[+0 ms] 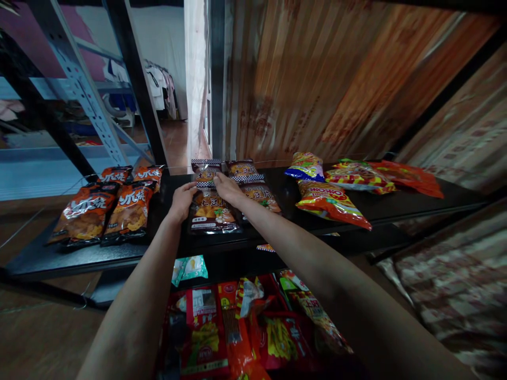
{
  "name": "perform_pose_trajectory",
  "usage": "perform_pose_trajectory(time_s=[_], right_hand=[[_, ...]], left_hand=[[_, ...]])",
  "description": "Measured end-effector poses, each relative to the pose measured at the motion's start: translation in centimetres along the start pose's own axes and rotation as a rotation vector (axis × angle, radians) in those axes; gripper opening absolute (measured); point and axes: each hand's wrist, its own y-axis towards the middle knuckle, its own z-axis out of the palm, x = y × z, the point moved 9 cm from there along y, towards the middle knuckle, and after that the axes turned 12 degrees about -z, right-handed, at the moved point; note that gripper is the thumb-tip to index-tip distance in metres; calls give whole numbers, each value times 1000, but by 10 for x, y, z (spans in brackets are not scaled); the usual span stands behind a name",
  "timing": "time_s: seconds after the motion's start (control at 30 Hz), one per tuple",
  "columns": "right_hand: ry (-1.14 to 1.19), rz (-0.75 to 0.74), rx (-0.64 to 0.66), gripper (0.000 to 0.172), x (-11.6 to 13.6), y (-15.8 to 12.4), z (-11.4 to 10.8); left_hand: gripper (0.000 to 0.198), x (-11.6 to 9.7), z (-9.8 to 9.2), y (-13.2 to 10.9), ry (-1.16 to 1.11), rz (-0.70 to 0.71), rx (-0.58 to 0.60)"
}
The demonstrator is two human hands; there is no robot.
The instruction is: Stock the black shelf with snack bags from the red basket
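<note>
Your left hand (182, 202), right hand (228, 190) apart at top corners; brown potato-chip bag (212, 214) between, nearer you. Can't tell if fingers pinch. Likely light, slick, crushable; take sealed edges.

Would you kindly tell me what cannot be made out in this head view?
In the head view:
- Front right brown packet: lower left part hidden by the right forearm.
- Left hand: undersides of its fingers hidden by the hand itself.
- Lowest orange packet: cut off by the bottom edge.
- Hanging clothes: details too small.
</note>
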Motion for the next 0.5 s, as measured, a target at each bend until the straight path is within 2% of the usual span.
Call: perform_pose_trajectory(time_s=[0.13, 0.23, 0.33, 0.5], right_hand=[[28, -19, 5, 45, 10, 3, 2], [-41, -55, -17, 44, 18, 5, -5], [-149, -98, 24, 41, 22, 9, -7], [-209, -102, 74, 39, 14, 24, -2]], left_hand=[[34, 0, -1, 1, 67, 45, -39], [32, -1, -1, 0, 109, 78, -54], [31, -1, -1, -2, 144, 94, -70], [43, -3, -1, -5, 53, 85, -34]])
